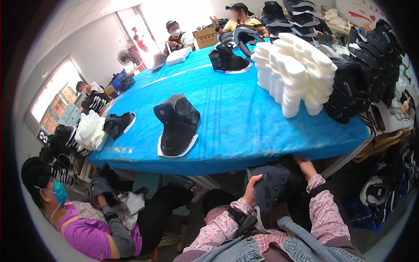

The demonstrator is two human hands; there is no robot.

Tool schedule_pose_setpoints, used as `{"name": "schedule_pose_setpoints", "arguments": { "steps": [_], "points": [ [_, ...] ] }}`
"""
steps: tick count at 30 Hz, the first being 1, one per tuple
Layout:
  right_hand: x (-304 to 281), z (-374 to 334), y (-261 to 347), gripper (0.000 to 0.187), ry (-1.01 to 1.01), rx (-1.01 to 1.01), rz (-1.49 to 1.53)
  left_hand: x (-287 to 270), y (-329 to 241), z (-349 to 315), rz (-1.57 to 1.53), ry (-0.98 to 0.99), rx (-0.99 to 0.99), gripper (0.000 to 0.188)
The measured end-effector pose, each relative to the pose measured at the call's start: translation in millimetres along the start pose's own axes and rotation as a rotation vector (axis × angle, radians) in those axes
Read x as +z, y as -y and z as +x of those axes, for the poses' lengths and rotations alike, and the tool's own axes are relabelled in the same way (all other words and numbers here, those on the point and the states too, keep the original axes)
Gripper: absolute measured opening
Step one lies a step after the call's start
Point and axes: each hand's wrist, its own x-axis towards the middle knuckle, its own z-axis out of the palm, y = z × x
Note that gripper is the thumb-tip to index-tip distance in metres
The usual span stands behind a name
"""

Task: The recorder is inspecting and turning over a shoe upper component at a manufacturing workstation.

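I hold a dark grey and black shoe upper (271, 182) over my lap, below the near edge of the blue-covered table (227, 131). My left hand (252, 191) is closed round its left side, with the thumb on top and the other fingers mostly hidden. At its far right end, my right hand (304, 167) pinches the black edge; some of its fingertips are hidden. On the table, left of my hands, stands another black shoe upper (176, 126) with a white lower edge.
White foam shoe-shaped forms (292, 70) are stacked on the table's right, beside piled black uppers (349, 87). A co-worker (83, 222) in purple sits close on my left, holding a dark upper. A blue crate (362, 209) with shoe parts stands low at the right. Other people sit across the table.
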Motion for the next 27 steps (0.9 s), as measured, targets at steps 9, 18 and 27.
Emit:
{"name": "schedule_pose_setpoints", "arguments": {
  "steps": [9, 18, 27],
  "points": [
    [36, -8, -6, 0.021, -0.227, -0.455, -1.249, 3, -1, -2, 0.003, -0.032, 0.009, 0.044],
    [40, -18, -2, 0.021, -0.243, -0.560, -1.074, 0, -1, -4, -0.010, -0.020, 0.015, 0.045],
    [19, -13, 0, 0.023, -0.030, -0.049, -0.222, -1, 1, -4, -0.006, -0.052, 0.031, 0.044]
  ]
}}
